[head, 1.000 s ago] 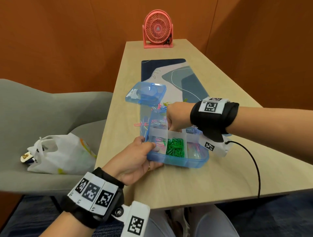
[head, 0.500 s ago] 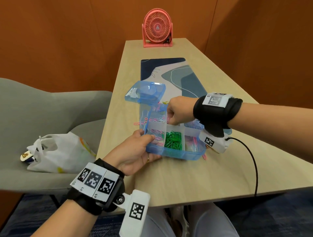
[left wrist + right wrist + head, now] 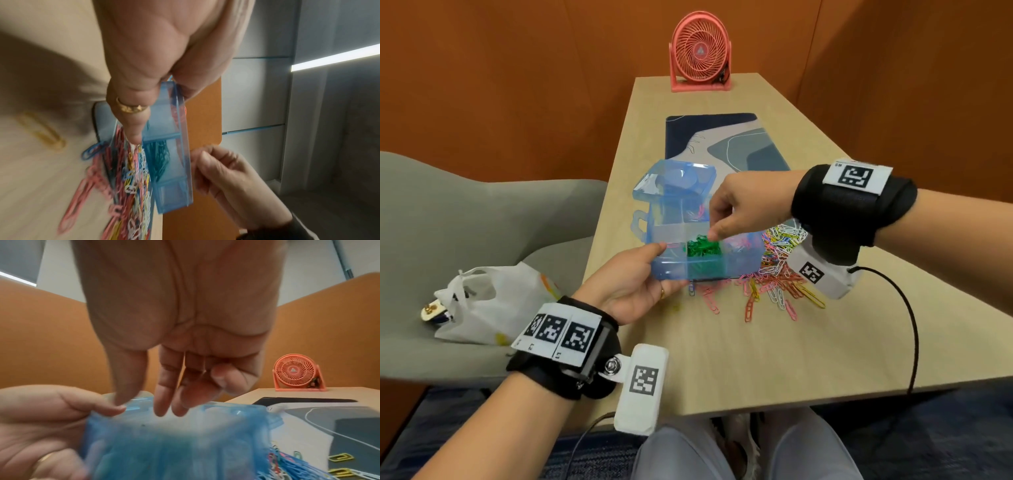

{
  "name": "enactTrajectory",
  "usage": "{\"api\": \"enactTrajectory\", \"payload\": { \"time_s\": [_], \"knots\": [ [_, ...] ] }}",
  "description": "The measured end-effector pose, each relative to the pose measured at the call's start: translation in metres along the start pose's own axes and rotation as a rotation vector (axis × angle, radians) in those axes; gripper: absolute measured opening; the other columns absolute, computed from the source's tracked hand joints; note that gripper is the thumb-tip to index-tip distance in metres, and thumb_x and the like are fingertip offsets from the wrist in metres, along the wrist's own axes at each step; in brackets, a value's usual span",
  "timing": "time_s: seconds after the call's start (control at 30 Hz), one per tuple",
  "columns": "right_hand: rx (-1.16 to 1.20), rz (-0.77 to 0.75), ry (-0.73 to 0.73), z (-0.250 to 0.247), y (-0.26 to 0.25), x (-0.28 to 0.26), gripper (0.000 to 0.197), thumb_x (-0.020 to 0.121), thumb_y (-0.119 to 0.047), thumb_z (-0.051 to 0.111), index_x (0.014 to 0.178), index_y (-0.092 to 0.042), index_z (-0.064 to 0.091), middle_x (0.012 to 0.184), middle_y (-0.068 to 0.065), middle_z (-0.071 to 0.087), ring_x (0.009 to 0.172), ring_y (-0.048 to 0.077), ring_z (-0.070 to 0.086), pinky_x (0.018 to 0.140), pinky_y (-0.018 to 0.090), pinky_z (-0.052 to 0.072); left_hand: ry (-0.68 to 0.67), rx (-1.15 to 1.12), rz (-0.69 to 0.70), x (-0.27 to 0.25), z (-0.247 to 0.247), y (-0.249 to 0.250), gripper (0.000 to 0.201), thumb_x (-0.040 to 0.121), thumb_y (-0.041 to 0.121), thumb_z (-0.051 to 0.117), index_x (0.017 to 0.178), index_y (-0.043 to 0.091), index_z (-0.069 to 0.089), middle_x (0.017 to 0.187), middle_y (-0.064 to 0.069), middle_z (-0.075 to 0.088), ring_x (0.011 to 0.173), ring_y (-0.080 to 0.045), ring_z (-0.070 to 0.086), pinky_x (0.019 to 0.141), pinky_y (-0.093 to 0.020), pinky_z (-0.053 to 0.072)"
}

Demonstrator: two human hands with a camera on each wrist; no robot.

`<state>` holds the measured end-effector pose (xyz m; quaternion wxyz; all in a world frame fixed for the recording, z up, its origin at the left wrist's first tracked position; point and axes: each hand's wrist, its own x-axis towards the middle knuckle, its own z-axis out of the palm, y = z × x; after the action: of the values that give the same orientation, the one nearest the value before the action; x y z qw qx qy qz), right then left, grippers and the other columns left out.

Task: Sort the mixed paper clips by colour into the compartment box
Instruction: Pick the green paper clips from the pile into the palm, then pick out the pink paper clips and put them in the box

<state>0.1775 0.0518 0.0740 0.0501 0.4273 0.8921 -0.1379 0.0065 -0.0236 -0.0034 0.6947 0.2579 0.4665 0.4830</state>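
We hold the blue compartment box (image 3: 690, 240) tilted above the tabletop (image 3: 774, 342), our left hand (image 3: 635, 284) gripping its near corner. Our right hand (image 3: 743, 209) reaches down with fingers gathered onto the green clips (image 3: 702, 248) in its middle compartment. Mixed paper clips (image 3: 774, 274) lie spilled beneath. No writing is legible.

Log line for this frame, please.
left hand: grips lifted compartment box | right hand: fingertips at green clips | mixed clips: loose on table

Black wristbands (image 3: 851, 202), perhaps gold ring (image 3: 131, 108)
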Motion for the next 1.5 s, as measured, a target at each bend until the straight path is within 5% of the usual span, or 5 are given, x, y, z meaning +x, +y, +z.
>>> {"api": "enactTrajectory", "payload": {
  "time_s": [0.47,0.8,0.93,1.07,1.5],
  "knots": [
    [-0.197,0.108,0.248,0.016,0.03,-0.008,0.013,0.091,-0.026,0.06,0.092,-0.015,0.068,0.084,0.003,0.064,0.076,0.023,0.057,0.067,0.027,0.04,0.037,-0.03,0.093,0.038,0.032,0.019,0.039,0.101,0.036,0.035,0.128,0.012,0.048,0.125,-0.012,0.06,0.097,-0.023,0.062,0.067,-0.03,0.056],
    [-0.278,0.314,0.315,0.024,0.091,-0.018,0.018,0.094,-0.021,0.055,0.099,-0.01,0.067,0.093,0.011,0.068,0.084,0.029,0.061,0.068,0.029,0.042,0.048,1.032,0.136,0.04,0.02,-0.004,0.017,0.087,0.012,0.063,0.071,0.011,0.057,0.062,-0.003,0.053,0.055,-0.014,0.047,0.056,-0.022,0.043],
    [-0.337,0.428,0.302,0.024,0.109,-0.011,0.017,0.092,-0.017,0.054,0.093,-0.005,0.067,0.085,0.012,0.066,0.074,0.029,0.058,0.064,0.029,0.044,-0.08,1.484,0.119,0.029,0.033,-0.001,0.005,0.073,0.013,0.074,0.073,0.013,0.069,0.067,-0.002,0.066,0.056,-0.009,0.054,0.049,-0.015,0.039],
    [-0.358,0.51,0.263,0.023,0.118,-0.005,0.015,0.091,-0.014,0.054,0.093,-0.005,0.066,0.082,0.01,0.06,0.073,0.028,0.055,0.065,0.031,0.046,-0.026,1.882,0.119,0.028,0.043,-0.008,0.036,0.067,0.025,0.081,0.097,0.017,0.064,0.095,0.0,0.064,0.083,-0.016,0.057,0.062,-0.022,0.043],
    [-0.294,0.6,0.168,0.029,0.136,0.001,0.017,0.093,-0.017,0.056,0.101,-0.006,0.066,0.086,0.009,0.06,0.074,0.026,0.053,0.064,0.029,0.045,-0.253,2.098,0.115,0.031,0.06,-0.008,0.015,0.087,0.021,0.058,0.084,0.007,0.062,0.068,-0.002,0.05,0.071,-0.019,0.048,0.046,-0.022,0.033]
  ]
}}
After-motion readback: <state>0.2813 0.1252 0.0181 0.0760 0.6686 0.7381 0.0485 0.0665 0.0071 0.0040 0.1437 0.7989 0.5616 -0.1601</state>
